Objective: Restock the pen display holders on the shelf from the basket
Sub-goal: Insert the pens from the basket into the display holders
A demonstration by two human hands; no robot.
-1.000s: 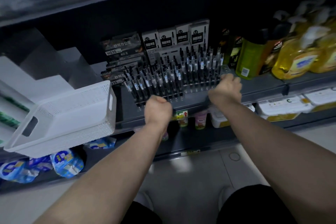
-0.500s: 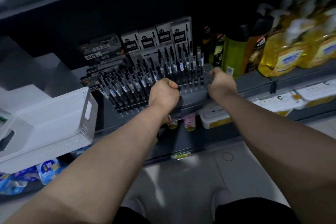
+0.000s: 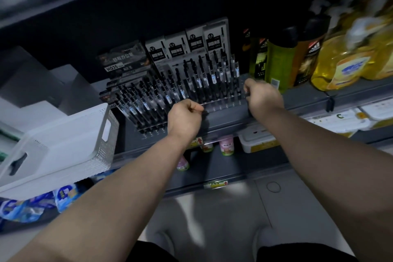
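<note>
1. Bottom of the frame: two bare forearms reach up from the lower corners, and dark shorts are cut off by the edge.
2. Left middle: a white perforated plastic basket (image 3: 70, 147) sits on the dark grey metal shelf (image 3: 225, 118). Its inside is too blurred to read.
3. Centre: the left hand (image 3: 184, 117), fingers curled, pinches the front rail of the clear tiered plastic pen holder (image 3: 221, 105) (at its left end). The right hand (image 3: 263, 97) curls round the right end, fingertips hidden.
4. Black pens (image 3: 204, 78) stand in its rows, and a second pen-filled holder (image 3: 146, 110) stands just left.
5. Upper right: yellow liquid bottles (image 3: 340, 66), smeared by blur.
</note>
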